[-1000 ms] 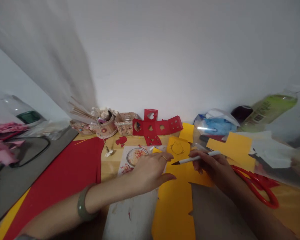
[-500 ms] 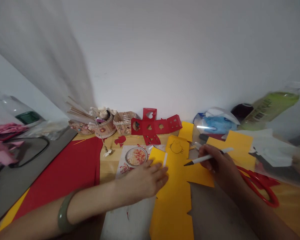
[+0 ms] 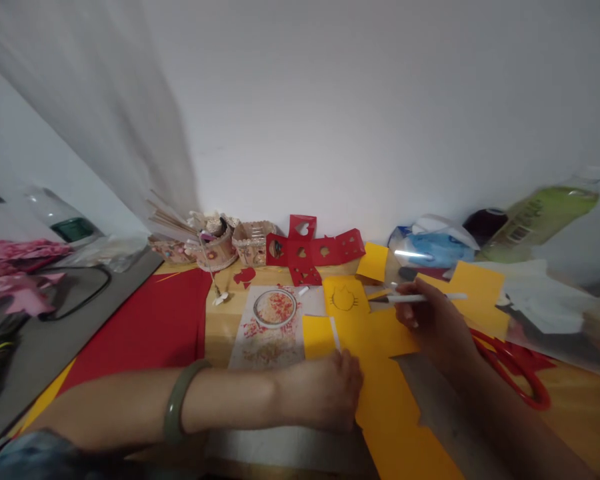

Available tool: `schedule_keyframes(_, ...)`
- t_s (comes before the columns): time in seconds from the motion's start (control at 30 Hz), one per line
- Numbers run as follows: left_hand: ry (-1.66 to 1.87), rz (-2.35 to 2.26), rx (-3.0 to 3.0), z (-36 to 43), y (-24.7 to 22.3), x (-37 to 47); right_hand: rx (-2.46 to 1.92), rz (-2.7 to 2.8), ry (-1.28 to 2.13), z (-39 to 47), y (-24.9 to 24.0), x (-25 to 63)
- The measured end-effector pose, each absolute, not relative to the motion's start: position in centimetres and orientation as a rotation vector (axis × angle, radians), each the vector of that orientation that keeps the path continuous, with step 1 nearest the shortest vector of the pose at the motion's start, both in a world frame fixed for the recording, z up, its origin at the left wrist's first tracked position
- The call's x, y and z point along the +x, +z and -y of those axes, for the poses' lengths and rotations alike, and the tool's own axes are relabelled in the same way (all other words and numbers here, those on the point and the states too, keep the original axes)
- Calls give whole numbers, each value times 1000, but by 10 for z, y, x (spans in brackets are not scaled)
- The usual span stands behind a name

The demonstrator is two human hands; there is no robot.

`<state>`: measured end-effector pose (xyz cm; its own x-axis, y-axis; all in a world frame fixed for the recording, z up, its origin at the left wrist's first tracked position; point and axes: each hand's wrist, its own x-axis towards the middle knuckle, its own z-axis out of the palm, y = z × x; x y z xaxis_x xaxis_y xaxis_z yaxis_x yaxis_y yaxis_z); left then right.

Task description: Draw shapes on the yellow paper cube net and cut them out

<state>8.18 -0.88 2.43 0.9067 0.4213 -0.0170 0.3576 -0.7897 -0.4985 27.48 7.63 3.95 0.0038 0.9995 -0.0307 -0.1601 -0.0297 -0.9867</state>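
Nearest me, a green bangle (image 3: pixel 175 408) circles my left wrist. My left hand (image 3: pixel 330 392) lies over the left edge of the yellow paper cutout (image 3: pixel 383 373), fingers curled under and bunched; whether they pinch the paper or only press it, I cannot tell. The cutout runs from beneath those fingers toward my right, its lower strip reaching the bottom of the view and its upper panel standing beyond my knuckles.

My right hand (image 3: pixel 437 327) is closed around a white marker (image 3: pixel 413 299), held nearly level above the cutout's right arm. The dark tip points left, just beside the upper panel, where a whiskered cat face (image 3: pixel 345 298) is drawn. Right of that hand lie red scissor handles (image 3: pixel 533 387).

To my left, large red paper (image 3: pixel 145 327) spreads out. Between it and the cutout is a pale sheet (image 3: pixel 240 347) bearing a round dish, real or printed, I cannot tell; a small white cap (image 3: pixel 304 291) sits near its upper right.

Farther off, a yellow cross-shaped piece (image 3: pixel 475 293) lies beyond my right hand. Along the wall are 3 small decorated baskets, a red paper cutout (image 3: pixel 303 252) with heart-shaped holes and, at far right, a tilted bottle (image 3: pixel 543 217) of green liquid.
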Motion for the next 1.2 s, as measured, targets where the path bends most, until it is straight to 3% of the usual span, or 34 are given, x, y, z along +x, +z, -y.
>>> schedule_keyframes(0.6,20,748,-2501,41,2,87,-1202,1495,1144,-56,67,266)
schedule_keyframes(0.9,-95,682,-2699,22,20,87,-1296,1737,1353,-66,15,243)
schedule_keyframes(1.2,-460,733,-2484,18,2,83,-1351,1662,1356,-71,15,243)
